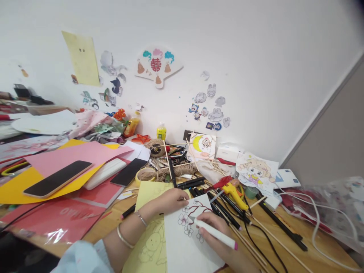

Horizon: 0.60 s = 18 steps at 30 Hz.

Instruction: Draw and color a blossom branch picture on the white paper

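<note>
My right hand (213, 231) grips a white marker (217, 235) with a magenta end. Its tip is at a white sheet of paper (179, 256) that carries a drawing of blossoms (184, 219) outlined in black on dark red branches. Across the top left part of that sheet rests my left hand (172, 201), fingers lying on the paper and holding nothing. Partly beneath the white sheet is a yellow sheet (148, 242) with faint line drawings. Several black markers (223, 212) lie just beyond and to the right of the white sheet.
Yellow-handled scissors (236, 195), thin wooden sticks (284, 240) and a white cable (315, 227) spread over the right side. Phones (58, 178) lie on coloured paper at left. Twine (156, 148), tape (145, 175) and a small yellow bottle (161, 131) sit near the wall.
</note>
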Each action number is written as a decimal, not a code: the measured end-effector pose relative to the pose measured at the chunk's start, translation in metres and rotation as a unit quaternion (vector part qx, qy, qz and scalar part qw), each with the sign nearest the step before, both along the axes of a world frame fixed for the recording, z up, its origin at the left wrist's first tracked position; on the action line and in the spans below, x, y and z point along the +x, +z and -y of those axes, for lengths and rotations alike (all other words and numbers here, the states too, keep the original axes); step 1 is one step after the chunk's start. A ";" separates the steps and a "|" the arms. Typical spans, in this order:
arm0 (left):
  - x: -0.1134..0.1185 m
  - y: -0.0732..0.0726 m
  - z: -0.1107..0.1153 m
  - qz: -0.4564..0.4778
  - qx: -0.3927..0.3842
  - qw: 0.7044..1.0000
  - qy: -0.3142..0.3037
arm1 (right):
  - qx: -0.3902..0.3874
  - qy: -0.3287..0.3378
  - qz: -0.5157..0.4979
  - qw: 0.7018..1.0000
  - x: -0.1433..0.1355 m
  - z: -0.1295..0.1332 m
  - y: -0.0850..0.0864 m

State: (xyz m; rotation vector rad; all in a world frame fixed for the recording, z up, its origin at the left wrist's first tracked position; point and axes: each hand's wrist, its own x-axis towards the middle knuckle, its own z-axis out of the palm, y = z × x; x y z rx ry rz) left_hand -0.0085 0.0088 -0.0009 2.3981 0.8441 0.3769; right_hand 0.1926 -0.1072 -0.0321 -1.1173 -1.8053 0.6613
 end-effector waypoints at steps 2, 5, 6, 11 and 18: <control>-0.002 0.004 0.003 -0.012 0.021 1.000 -0.016 | -0.023 0.017 -0.004 1.000 -0.001 -0.003 -0.007; -0.006 0.010 0.007 -0.034 0.033 0.996 -0.079 | -0.055 0.003 0.006 0.998 0.001 -0.007 -0.013; -0.007 0.011 0.009 -0.048 0.043 0.994 -0.093 | -0.063 -0.005 0.014 0.998 0.002 -0.008 -0.013; -0.005 0.010 0.016 -0.108 0.090 0.986 -0.086 | -0.079 0.008 0.040 0.996 0.003 -0.009 -0.011; -0.002 0.009 0.016 -0.127 0.108 0.982 -0.092 | -0.072 0.016 0.042 0.996 0.003 -0.009 -0.013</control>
